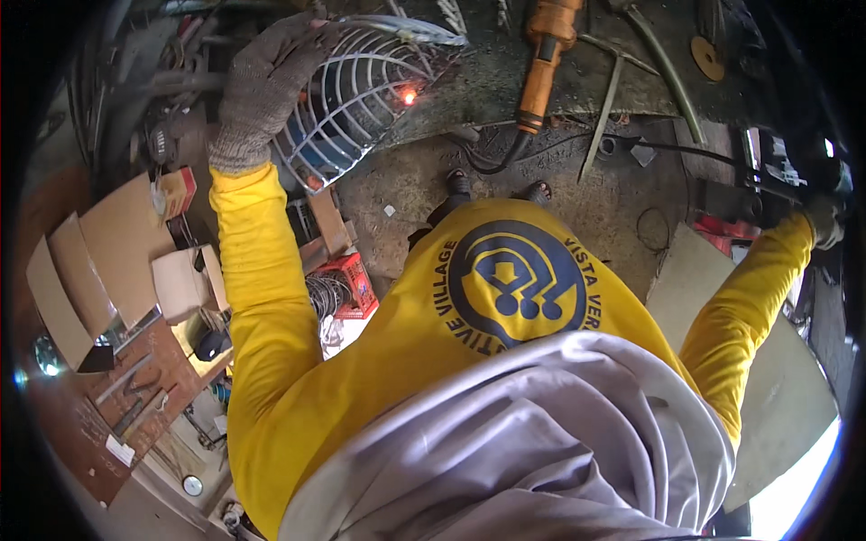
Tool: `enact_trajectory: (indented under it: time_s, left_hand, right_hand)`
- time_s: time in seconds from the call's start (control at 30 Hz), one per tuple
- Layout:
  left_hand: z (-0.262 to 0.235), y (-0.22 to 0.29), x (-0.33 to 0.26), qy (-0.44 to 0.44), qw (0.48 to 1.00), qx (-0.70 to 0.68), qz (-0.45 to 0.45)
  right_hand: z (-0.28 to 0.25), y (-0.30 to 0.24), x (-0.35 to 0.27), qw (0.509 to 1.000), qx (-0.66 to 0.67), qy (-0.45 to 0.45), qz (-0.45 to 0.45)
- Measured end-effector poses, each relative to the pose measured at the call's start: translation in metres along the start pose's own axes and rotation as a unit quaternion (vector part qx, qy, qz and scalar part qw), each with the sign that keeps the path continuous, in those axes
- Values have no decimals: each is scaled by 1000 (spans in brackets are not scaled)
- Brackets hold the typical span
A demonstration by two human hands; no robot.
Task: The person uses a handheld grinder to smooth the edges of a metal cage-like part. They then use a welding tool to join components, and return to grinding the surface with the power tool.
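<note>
Right hand (pixel 825 224) dim at the right rim, its grip and anything in it unreadable. Left hand (pixel 275 81) indistinct at the fingertips, covering part of the metal grille (pixel 361 101); orange power tool (pixel 544 63) cut by the far picture edge. Yellow shirt (pixel 519 270) hides most of the legs (pixel 444 211).

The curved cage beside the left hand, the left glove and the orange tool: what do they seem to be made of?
Cage: probably bare metal, greyish, with bright glints along its bars. Left glove: apparently knitted grey fabric, matte, judging by the ribbed cuff. Orange tool: smooth, hard-looking casing with slight shine; likely plastic, though painted metal is possible.
</note>
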State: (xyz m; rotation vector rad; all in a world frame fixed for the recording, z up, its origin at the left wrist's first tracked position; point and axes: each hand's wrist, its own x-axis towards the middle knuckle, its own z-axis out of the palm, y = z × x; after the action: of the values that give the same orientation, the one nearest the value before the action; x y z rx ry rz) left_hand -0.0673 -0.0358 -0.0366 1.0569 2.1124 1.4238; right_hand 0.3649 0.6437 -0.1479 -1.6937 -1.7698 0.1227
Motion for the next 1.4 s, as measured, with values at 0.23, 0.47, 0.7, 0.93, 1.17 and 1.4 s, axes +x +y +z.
enact_trajectory:
  time_s: [0.23,0.47,0.7,0.93,1.17,1.4]
  left_hand:
    - [12,15,2,46,993,56,-94]
    - [23,39,4,17,993,111,-33]
    - [24,29,0,21,975,218,39]
    - [25,41,-6,-22,967,244,72]
    - [17,26,-13,5,980,199,-9]
    - [20,22,-1,-31,975,189,108]
  right_hand:
    - [-3,3,8,999,-36,-7,-1]
    - [-26,5,-9,997,-65,45,4]
    - [-61,-56,-192,956,243,13,-165]
    - [-50,-140,-402,859,264,-437,40]
    - [-47,-165,-396,789,359,-490,95]
    - [-105,-150,-425,868,380,-319,-9]
